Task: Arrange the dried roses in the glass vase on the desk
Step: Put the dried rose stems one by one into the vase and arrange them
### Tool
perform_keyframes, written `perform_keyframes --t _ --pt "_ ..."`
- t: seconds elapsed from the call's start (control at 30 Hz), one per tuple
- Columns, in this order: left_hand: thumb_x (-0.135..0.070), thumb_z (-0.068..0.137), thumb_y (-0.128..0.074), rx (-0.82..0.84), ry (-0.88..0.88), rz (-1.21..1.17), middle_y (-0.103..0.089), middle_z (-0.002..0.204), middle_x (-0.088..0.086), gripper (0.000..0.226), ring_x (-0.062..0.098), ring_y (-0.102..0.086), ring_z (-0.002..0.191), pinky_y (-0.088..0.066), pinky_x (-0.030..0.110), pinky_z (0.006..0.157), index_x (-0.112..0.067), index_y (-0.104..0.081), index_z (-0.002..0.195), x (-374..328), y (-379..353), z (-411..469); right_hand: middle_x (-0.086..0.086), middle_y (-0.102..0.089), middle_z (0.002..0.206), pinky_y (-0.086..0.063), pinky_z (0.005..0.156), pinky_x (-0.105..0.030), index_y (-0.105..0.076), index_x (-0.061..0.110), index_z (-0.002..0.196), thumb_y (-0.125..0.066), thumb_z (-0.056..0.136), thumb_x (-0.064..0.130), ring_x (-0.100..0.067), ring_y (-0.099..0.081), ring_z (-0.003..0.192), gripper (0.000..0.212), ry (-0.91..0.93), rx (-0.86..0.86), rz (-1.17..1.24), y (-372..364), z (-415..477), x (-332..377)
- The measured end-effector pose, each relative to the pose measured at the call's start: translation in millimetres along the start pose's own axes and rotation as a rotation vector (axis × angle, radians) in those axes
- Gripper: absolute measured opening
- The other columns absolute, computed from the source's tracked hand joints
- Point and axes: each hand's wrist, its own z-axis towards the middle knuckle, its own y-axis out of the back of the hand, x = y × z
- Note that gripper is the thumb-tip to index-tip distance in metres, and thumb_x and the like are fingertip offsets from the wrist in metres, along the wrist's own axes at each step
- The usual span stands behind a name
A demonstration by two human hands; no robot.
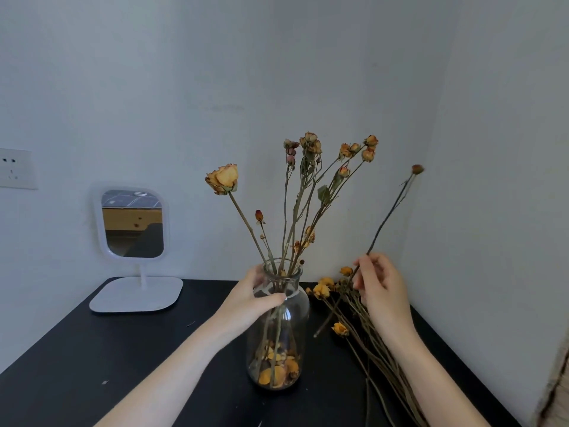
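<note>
HEAD CAMERA: I watched the left hand (pixel 252 298) curl round the neck of the glass vase (pixel 278 334), thumb laid across the front, bracing it. The vase stood upright on the black desk (pixel 123 349), between a white stand mirror (pixel 134 223) and a loose pile of dried roses (pixel 363 318) lying to its right. Several standing stems (pixel 308 186) fanned out of the vase's mouth, above fallen petals (pixel 277 368) at its base. The right hand (pixel 381 288) pinched a single rose stem (pixel 388 217) partway up, with the bud tilted toward the right-hand wall and the cut end low beside the vase. I could not tell whether that end touched the desk. In my judgement the stem needed lifting until its foot cleared the rim. It then wanted turning nearer upright and threading down into a gap among the standing stems. The pinch wanted to be light, since dried stems look brittle. The bracing hand wanted to be firm, lest the narrow vase tip.
</note>
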Motion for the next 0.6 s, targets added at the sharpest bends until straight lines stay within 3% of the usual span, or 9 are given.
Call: perform_keyframes --t 0.07,0.23,0.43,0.5,0.6 --pt "-0.033 0.079 -0.07 0.076 0.002 -0.009 -0.055 0.107 -0.029 0.04 -0.004 -0.05 0.109 -0.036 0.009 0.076 -0.046 -0.048 0.108 -0.3 2.9 6.1 0.003 -0.052 0.062 -0.037 0.045 -0.012 -0.057 0.019 0.087 -0.042 0.096 0.024 0.001 -0.047 0.047 0.019 0.043 -0.018 0.072 -0.2 3.2 11.6" --pt "-0.046 0.066 -0.077 0.03 -0.013 -0.048 -0.06 0.097 -0.036 0.044 -0.02 -0.053 0.09 -0.038 0.003 0.064 -0.051 -0.051 0.101 3.3 4.4 8.7 0.007 -0.053 0.058 -0.034 0.044 -0.01 -0.056 0.021 0.084 -0.041 0.097 0.023 -0.001 -0.045 0.049 0.02 0.171 -0.036 0.151 -1.0 8.4 33.2" --pt "-0.041 0.064 -0.08 -0.188 -0.114 0.018 -0.059 0.097 -0.028 0.041 -0.02 -0.051 0.091 -0.039 0.006 0.07 -0.047 -0.052 0.094 1.7 -15.4 10.4 0.008 -0.052 0.059 -0.036 0.048 -0.011 -0.054 0.025 0.082 -0.041 0.098 0.023 -0.002 -0.046 0.052 0.021 0.303 -0.021 0.177 -6.6 8.6 47.8" --pt "-0.047 0.06 -0.08 -0.264 -0.143 0.069 -0.061 0.099 -0.021 0.042 -0.009 -0.054 0.097 -0.045 0.015 0.082 -0.044 -0.054 0.093 0.9 -20.6 12.0 0.007 -0.053 0.061 -0.037 0.051 -0.011 -0.053 0.026 0.084 -0.039 0.098 0.024 -0.003 -0.048 0.055 0.02 0.345 -0.028 0.169 -8.6 9.6 50.9" --pt "-0.066 0.05 -0.074 -0.347 -0.112 0.194 -0.06 0.105 -0.009 0.064 0.014 -0.053 0.106 -0.048 0.041 0.09 -0.03 -0.057 0.1 0.2 -25.4 14.5 0.006 -0.054 0.064 -0.038 0.052 -0.012 -0.052 0.027 0.086 -0.038 0.099 0.024 -0.003 -0.049 0.056 0.019 0.352 -0.034 0.179 -12.6 11.6 52.1"
